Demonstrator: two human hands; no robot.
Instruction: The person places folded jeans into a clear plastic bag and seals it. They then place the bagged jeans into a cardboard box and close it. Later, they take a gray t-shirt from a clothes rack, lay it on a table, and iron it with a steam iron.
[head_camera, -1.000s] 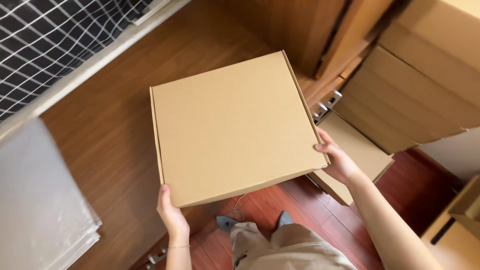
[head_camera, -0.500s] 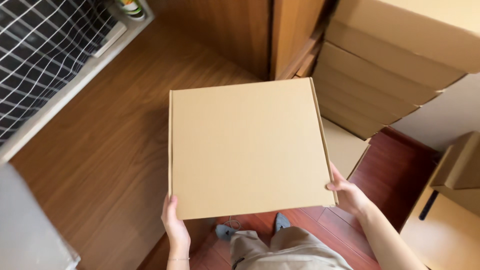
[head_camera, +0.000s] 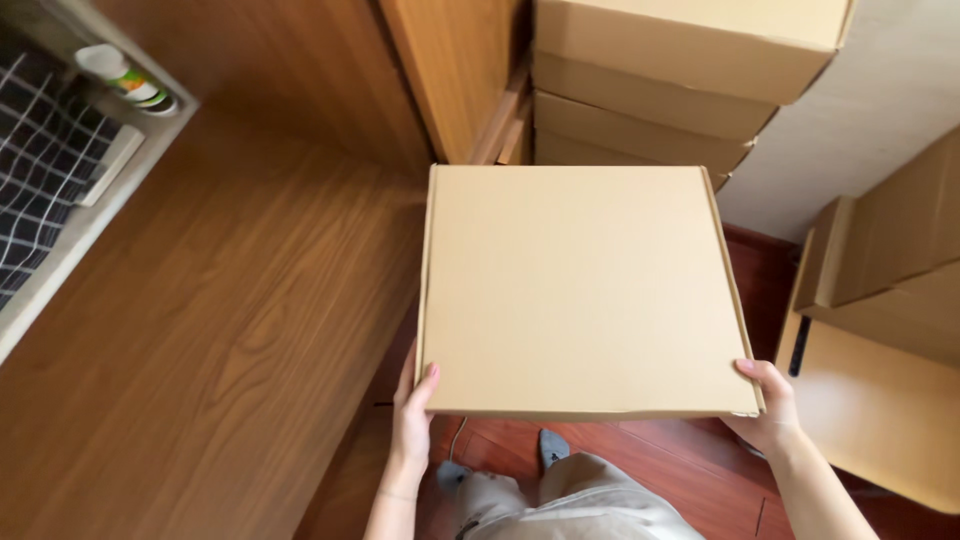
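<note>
Two hands hold a flat cardboard box level above the red floor: the left hand clasps its near left corner, the right hand its near right corner. Stacked cartons stand just beyond the box, a wooden table left of it.

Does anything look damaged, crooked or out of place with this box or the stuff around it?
Nothing stands out. The flat cardboard box looks closed and undented, held level by the left hand and right hand at its near corners. The stacked boxes behind sit roughly squared.
</note>
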